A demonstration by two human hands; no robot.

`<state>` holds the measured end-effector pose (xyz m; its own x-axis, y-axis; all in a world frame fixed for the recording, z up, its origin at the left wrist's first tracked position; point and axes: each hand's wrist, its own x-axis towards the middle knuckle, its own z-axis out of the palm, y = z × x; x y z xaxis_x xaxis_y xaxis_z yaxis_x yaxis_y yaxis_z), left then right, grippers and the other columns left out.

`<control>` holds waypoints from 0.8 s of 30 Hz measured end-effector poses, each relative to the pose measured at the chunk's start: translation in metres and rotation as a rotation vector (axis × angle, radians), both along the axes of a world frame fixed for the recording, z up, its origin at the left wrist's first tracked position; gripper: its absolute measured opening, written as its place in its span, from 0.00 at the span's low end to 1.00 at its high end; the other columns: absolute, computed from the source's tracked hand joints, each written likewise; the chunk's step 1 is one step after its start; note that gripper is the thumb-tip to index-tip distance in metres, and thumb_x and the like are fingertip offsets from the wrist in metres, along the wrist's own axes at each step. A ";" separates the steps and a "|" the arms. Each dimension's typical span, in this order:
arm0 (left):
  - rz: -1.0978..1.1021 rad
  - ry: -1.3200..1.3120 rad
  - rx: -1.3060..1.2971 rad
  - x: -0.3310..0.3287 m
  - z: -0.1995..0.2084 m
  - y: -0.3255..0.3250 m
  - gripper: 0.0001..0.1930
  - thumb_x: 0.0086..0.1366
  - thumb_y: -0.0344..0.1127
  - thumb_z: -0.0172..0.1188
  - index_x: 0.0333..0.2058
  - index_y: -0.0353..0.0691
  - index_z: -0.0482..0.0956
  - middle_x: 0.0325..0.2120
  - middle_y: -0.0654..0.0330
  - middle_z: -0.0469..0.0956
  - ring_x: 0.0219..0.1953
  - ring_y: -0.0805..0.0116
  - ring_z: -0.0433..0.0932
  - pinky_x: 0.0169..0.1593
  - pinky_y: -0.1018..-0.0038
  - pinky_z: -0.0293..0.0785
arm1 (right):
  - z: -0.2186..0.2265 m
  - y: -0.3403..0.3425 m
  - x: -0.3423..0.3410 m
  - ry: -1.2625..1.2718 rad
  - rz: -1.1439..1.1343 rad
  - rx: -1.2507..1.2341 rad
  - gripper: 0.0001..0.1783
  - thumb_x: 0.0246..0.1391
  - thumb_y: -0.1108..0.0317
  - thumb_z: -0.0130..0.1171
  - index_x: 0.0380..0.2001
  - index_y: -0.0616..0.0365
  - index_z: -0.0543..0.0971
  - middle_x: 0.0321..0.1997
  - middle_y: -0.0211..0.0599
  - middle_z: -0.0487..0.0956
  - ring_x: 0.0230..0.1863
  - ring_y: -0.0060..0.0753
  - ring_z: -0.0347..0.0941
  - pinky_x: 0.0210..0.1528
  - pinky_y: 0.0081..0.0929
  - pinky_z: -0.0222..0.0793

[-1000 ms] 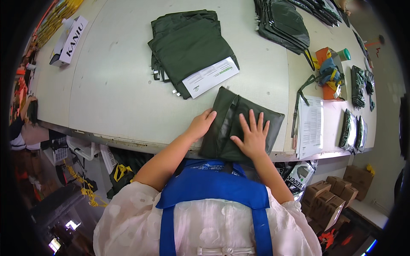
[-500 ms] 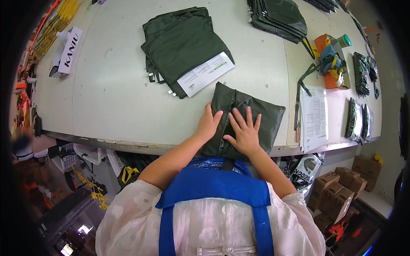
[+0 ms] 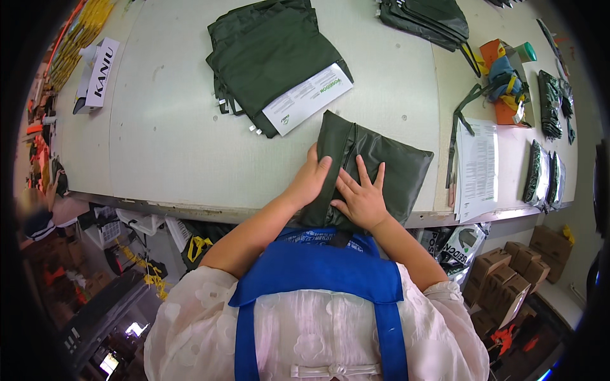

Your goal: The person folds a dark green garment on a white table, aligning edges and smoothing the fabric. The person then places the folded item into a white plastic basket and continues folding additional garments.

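A dark green pouch (image 3: 397,166) lies at the table's front edge, with a raised strip like a zip or seam running down its left part. My left hand (image 3: 308,179) holds its left edge, the thumb on top and the other fingers partly hidden at the side. My right hand (image 3: 364,198) rests flat on the pouch just right of the strip, fingers spread. Beyond it, a pile of dark green folded bags (image 3: 273,57) lies on the table. A white printed sheet (image 3: 308,100) sticks out of the top bag.
White printed sheets (image 3: 476,171) lie at the right with a dark strap (image 3: 459,120) beside them. Behind them stands an orange box (image 3: 504,117) with blue and yellow cloth. More dark green bags (image 3: 429,22) are piled at the back. A white box (image 3: 103,76) stands far left.
My right hand has shifted slightly left on the pouch, its index and middle fingers nearer the strip. My left hand keeps its grip. The whole view has shifted a little.
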<state>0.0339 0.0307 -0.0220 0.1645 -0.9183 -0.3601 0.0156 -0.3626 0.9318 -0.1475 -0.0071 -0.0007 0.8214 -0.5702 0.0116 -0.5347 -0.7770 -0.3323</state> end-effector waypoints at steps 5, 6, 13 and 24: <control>-0.038 -0.433 -0.075 -0.020 -0.001 -0.005 0.38 0.63 0.39 0.56 0.63 0.30 0.45 0.54 0.32 0.63 0.53 0.35 0.68 0.54 0.57 0.66 | -0.011 -0.004 0.002 0.067 -0.023 0.038 0.34 0.44 0.47 0.62 0.55 0.48 0.71 0.61 0.24 0.68 0.71 0.50 0.46 0.63 0.77 0.27; -0.042 -0.489 -0.046 -0.021 0.001 -0.006 0.39 0.61 0.38 0.57 0.62 0.30 0.45 0.53 0.31 0.63 0.52 0.34 0.68 0.53 0.56 0.67 | -0.014 -0.003 0.004 0.070 -0.059 0.025 0.31 0.44 0.45 0.62 0.50 0.48 0.74 0.60 0.23 0.68 0.71 0.45 0.47 0.63 0.77 0.28; -0.043 -0.679 -0.046 -0.027 0.003 -0.013 0.38 0.60 0.39 0.60 0.61 0.33 0.47 0.45 0.34 0.70 0.42 0.35 0.73 0.41 0.53 0.73 | -0.009 -0.006 0.001 -0.294 -0.214 0.115 0.29 0.39 0.55 0.68 0.45 0.52 0.73 0.55 0.36 0.68 0.66 0.44 0.56 0.67 0.62 0.33; -0.132 -0.812 0.113 -0.027 -0.002 -0.028 0.36 0.62 0.45 0.57 0.58 0.30 0.49 0.40 0.35 0.72 0.36 0.38 0.76 0.36 0.54 0.74 | 0.003 0.043 0.001 -0.347 0.257 -0.115 0.10 0.44 0.64 0.52 0.33 0.47 0.77 0.32 0.26 0.70 0.36 0.26 0.68 0.41 0.27 0.60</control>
